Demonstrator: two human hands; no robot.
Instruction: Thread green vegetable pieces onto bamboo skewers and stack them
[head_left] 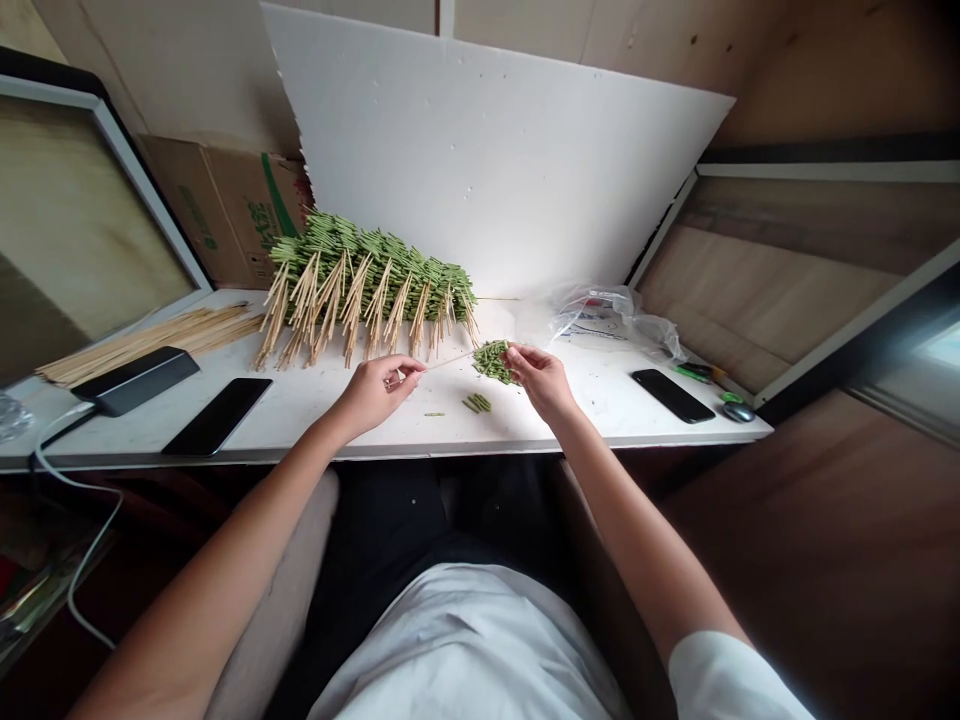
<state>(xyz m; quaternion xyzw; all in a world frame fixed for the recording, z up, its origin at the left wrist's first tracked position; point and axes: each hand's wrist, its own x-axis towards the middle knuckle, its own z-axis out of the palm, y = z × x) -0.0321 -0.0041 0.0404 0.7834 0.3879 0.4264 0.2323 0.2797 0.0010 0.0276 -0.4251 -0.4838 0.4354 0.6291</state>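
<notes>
My left hand is closed around a thin wooden skewer, which points right toward my other hand. My right hand pinches thumb and fingertips together near the skewer's far end; what lies between them is too small to make out. Just behind the right fingertips sits a heap of cut green bean pieces. A few more bean pieces lie side by side closer to me, with a single piece to their left. Behind my left hand are stacked skewers loaded with green bean pieces, their bare ends facing me.
Bare skewers lie at the left beside a dark box-shaped device with a cable and a phone. At right are plastic bags, another black phone and a small mouse-like object. A white board stands behind.
</notes>
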